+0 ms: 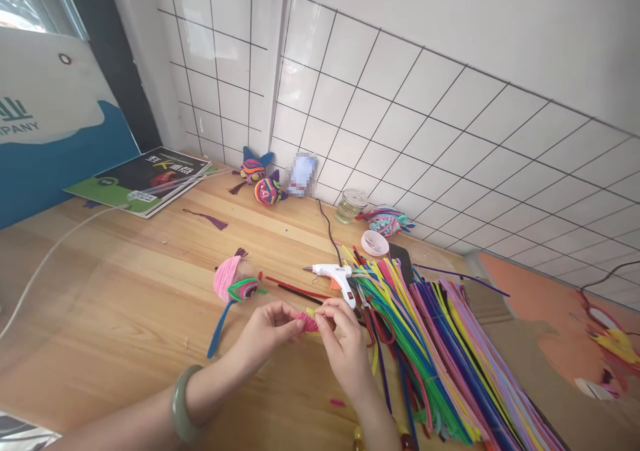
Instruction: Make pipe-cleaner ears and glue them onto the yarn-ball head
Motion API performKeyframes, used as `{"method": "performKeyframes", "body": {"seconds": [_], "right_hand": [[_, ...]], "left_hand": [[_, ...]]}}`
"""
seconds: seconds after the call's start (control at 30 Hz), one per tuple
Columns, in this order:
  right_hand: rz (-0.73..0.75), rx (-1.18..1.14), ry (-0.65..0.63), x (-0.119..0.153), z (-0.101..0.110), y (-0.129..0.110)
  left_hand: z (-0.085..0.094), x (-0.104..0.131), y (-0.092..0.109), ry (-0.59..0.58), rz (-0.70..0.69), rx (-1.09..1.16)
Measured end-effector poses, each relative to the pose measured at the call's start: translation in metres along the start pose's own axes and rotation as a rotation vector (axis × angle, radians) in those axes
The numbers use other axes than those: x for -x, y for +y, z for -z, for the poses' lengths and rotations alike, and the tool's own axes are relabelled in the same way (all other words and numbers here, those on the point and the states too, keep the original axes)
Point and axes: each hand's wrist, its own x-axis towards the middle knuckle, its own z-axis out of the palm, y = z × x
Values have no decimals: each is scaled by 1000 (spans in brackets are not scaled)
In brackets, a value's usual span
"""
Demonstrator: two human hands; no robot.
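Observation:
Between my hands is a small pink fuzzy piece (309, 321), apparently of pipe cleaner, with a bit of yellow along it. My left hand (275, 327) pinches its left end; a green bangle sits on that wrist. On its other end, the fingers of my right hand (340, 331) close around a yellow pipe cleaner (311, 311). To the left lies a pink wrapped ball (227, 279) with a green and pink eye-shaped patch and a blue strip (220, 331) beneath. Just beyond my right hand rests a white glue gun (333, 276), its nozzle pointing left.
Bundles of coloured pipe cleaners (440, 351) cover the right side, with red-handled scissors (377, 324) beside them. Farther back are a pink bowl (375, 243), a glass jar (351, 205), finished wrapped figures (269, 189) and a purple tassel (213, 220). A book (145, 177) lies at left.

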Motion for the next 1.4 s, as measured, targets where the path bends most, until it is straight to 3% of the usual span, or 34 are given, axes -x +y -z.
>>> {"method": "performKeyframes", "body": {"seconds": [1.4], "right_hand": [[-112, -212, -72, -1, -7, -1]], "left_hand": [[1, 0, -2, -18, 19, 58]]}}
